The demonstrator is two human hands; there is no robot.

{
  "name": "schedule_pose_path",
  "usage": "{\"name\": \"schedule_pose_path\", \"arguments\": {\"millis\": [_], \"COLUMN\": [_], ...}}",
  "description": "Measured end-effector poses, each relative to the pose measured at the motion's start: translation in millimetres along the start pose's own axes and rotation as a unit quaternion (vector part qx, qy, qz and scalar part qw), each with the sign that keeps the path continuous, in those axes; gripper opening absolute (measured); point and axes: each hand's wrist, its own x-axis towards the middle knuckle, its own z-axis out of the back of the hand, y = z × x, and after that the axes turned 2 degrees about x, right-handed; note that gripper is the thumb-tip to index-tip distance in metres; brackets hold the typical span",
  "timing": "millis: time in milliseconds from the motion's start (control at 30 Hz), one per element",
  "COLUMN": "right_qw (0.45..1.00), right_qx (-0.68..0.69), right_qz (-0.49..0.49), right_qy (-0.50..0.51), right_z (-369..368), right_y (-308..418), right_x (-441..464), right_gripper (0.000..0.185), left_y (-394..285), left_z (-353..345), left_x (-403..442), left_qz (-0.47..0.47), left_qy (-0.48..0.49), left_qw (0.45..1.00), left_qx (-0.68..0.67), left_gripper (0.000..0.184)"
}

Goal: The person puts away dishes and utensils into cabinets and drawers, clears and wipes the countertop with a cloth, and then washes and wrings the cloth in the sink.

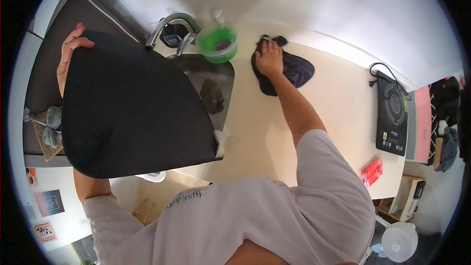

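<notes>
My left hand point(70, 56) grips the far left edge of a large black flat panel point(135, 108) with rounded corners, like a stiff mat. It is held tilted up over part of the sink point(223, 76). A pale scrap, perhaps a label, shows at its lower right corner. My right hand point(270, 59) lies flat with fingers stretched on a crumpled dark cloth point(297, 71) on the pale counter. The cloth's exact kind is hard to make out. A grey rag or sponge point(212, 97) rests in the sink.
Behind the sink stand a faucet point(171, 22) and a tub of green liquid point(217, 44) with a pump bottle. To the right are a black induction cooker point(392, 113) with its cord and a red packet point(372, 172). Grey cloth flowers point(51, 130) lie at the left.
</notes>
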Motion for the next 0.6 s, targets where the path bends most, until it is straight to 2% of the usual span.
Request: {"name": "schedule_pose_path", "arguments": {"millis": [100,167,200,233,300,333,367,400,433,467,533,600], "right_qw": [0.999,0.996,0.987,0.97,0.926,0.921,0.9,0.859,0.838,0.815,0.87,0.906], "right_qx": [0.032,0.058,0.142,0.236,0.364,0.344,0.333,0.36,0.302,0.298,0.086,0.02], "right_qz": [0.038,0.064,0.071,0.049,-0.088,-0.139,-0.25,-0.197,-0.201,-0.234,-0.156,-0.167], "right_qy": [0.013,-0.004,0.001,0.001,-0.052,-0.121,-0.13,-0.306,-0.408,-0.439,-0.46,-0.389], "right_z": [2.0,10.2,18.8,32.6,49.4,56.6,81.3,90.5,115.3,147.9,151.9,126.7], "right_y": [40.5,53.9,54.0,54.5,39.5,13.8,-9.6,-43.3,-67.6,-80.0,-138.2,-151.0], "right_x": [-11.0,-24.4,-36.2,-45.4,-48.5,-44.9,-35.7,-20.8,-7.2,2.3,21.8,28.7], "right_gripper": [0.052,0.044,0.04,0.036,0.035,0.031,0.029,0.028,0.026,0.025,0.021,0.02], "left_y": [-8.4,-33.7,-44.5,-47.4,-40.2,-35.2,-34.0,-32.8,-37.9,-40.2,-31.5,-27.9], "left_z": [5.8,-10.3,-17.2,-18.8,-16.2,-15.0,-13.2,-11.2,-12.2,-13.1,-8.3,-4.4], "left_x": [0.0,3.2,5.5,6.9,5.5,3.2,0.9,-1.2,-2.9,-4.8,-10.3,-15.8], "left_qz": [0.01,0.05,0.065,0.014,-0.011,-0.02,-0.015,-0.011,-0.001,0.011,-0.025,-0.024], "left_qy": [0.036,-0.052,-0.099,-0.099,-0.114,-0.12,-0.124,-0.128,-0.132,-0.134,-0.088,-0.074], "left_qw": [0.998,0.997,0.993,0.994,0.99,0.987,0.986,0.985,0.983,0.981,0.991,0.993], "left_qx": [0.045,0.003,-0.019,-0.036,-0.084,-0.108,-0.113,-0.118,-0.127,-0.137,-0.095,-0.087], "left_gripper": [0.017,0.021,0.029,0.03,0.029,0.028,0.026,0.024,0.023,0.023,0.021,0.019]}}
